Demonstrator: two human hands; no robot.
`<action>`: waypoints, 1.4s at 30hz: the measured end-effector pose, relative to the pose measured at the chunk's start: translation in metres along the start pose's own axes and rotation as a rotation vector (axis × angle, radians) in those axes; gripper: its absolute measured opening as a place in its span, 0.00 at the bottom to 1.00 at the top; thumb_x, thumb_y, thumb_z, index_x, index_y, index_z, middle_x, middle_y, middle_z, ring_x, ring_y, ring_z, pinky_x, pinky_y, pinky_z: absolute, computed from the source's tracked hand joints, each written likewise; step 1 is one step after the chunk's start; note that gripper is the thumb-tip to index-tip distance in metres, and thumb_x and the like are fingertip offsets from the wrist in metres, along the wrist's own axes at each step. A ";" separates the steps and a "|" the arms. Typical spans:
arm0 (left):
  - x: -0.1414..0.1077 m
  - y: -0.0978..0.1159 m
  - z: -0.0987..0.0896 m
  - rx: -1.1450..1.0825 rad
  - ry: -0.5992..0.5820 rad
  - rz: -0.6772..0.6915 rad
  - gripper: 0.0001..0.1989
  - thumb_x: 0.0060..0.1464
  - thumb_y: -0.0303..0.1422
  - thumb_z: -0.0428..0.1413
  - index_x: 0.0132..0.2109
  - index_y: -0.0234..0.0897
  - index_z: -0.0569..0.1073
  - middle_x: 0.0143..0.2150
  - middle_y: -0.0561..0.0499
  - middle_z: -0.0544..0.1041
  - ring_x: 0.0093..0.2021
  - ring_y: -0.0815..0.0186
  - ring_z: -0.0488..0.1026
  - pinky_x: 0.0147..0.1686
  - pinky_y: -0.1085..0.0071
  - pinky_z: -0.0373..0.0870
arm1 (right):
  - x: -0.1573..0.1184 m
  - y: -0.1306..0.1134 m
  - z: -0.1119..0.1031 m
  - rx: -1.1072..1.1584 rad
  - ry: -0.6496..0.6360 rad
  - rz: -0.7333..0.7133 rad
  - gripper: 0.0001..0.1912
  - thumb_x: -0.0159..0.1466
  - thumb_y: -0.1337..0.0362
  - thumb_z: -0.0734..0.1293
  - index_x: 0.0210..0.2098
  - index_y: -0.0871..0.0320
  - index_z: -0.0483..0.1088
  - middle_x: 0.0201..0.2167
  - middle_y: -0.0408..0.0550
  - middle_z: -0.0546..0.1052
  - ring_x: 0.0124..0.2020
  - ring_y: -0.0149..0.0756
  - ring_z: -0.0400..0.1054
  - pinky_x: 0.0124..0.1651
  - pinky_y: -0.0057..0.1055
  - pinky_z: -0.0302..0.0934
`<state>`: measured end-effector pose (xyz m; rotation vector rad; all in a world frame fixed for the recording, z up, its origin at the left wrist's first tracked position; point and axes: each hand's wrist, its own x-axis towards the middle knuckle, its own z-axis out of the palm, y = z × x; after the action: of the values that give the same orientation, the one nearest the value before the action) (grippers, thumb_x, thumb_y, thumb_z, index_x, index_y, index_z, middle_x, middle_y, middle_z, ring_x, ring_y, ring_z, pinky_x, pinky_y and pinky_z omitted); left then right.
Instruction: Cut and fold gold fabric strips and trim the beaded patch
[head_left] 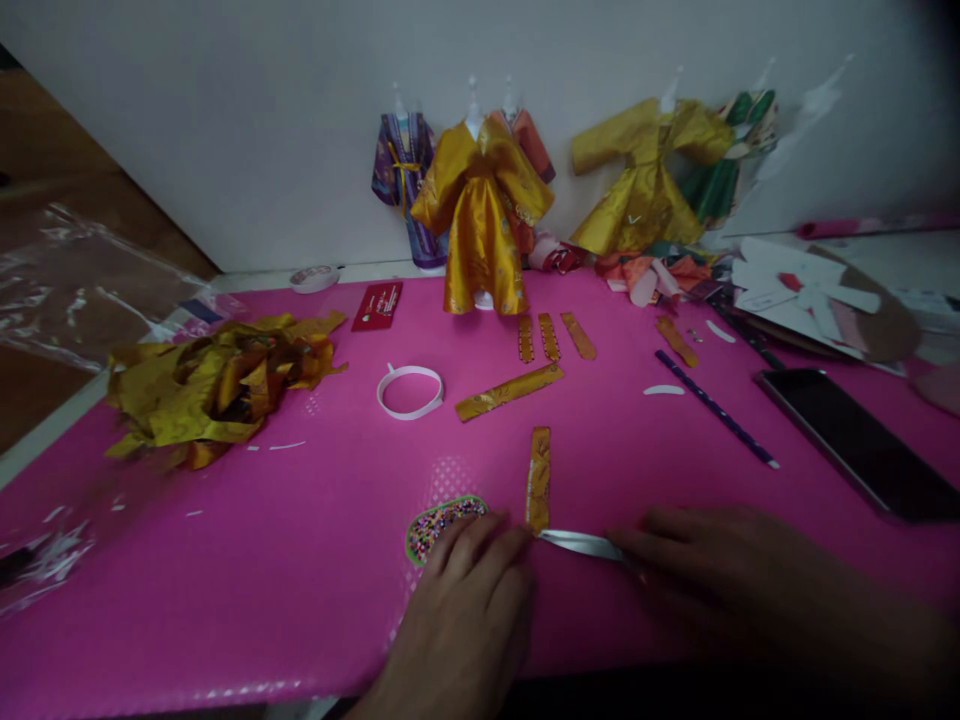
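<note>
A narrow gold fabric strip [539, 480] lies upright near the front of the pink table. My left hand [474, 590] is at its lower end, fingertips bent down by the strip and covering part of an oval patch of colourful beads [442, 522] with a green rim. My right hand [697, 560] is closed on a slim white tool [581, 543], whose tip points left to the strip's lower end. What exactly the left fingertips press on is hidden. Behind them lies a longer gold strip [510, 392], with a white ring [410, 392] to its left.
Crumpled gold fabric [225, 385] lies left on the pink table [300, 560]. A red card [377, 306], small gold pieces [550, 338] and several dressed mini mannequins [484, 215] stand or lie behind. To the right are a dark pencil [716, 408] and a phone [862, 440].
</note>
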<state>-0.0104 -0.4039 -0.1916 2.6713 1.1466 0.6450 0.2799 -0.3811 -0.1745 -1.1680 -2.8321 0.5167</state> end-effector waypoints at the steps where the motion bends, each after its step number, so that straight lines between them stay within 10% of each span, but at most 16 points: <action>1: 0.000 0.000 0.000 0.002 -0.001 0.001 0.10 0.62 0.22 0.52 0.45 0.38 0.74 0.54 0.48 0.80 0.56 0.50 0.73 0.56 0.46 0.74 | 0.000 0.000 0.000 0.002 -0.005 0.006 0.20 0.67 0.71 0.64 0.56 0.47 0.68 0.43 0.41 0.79 0.34 0.35 0.75 0.33 0.35 0.62; 21: 0.003 -0.005 -0.001 0.046 -0.023 0.055 0.12 0.60 0.21 0.52 0.45 0.39 0.75 0.54 0.50 0.81 0.55 0.51 0.75 0.52 0.48 0.75 | 0.004 -0.006 -0.011 -0.078 0.082 -0.045 0.19 0.65 0.71 0.65 0.54 0.51 0.71 0.38 0.44 0.79 0.29 0.34 0.74 0.29 0.31 0.62; 42: -0.005 -0.011 0.002 0.064 0.138 0.075 0.11 0.61 0.23 0.51 0.45 0.39 0.75 0.51 0.46 0.80 0.51 0.56 0.76 0.52 0.56 0.76 | -0.017 0.011 0.026 0.093 0.238 0.131 0.22 0.68 0.67 0.62 0.61 0.50 0.67 0.40 0.48 0.80 0.35 0.38 0.77 0.36 0.33 0.71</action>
<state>-0.0197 -0.3997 -0.1989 2.7723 1.1228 0.8307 0.2951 -0.3932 -0.2004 -1.3075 -2.5182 0.4740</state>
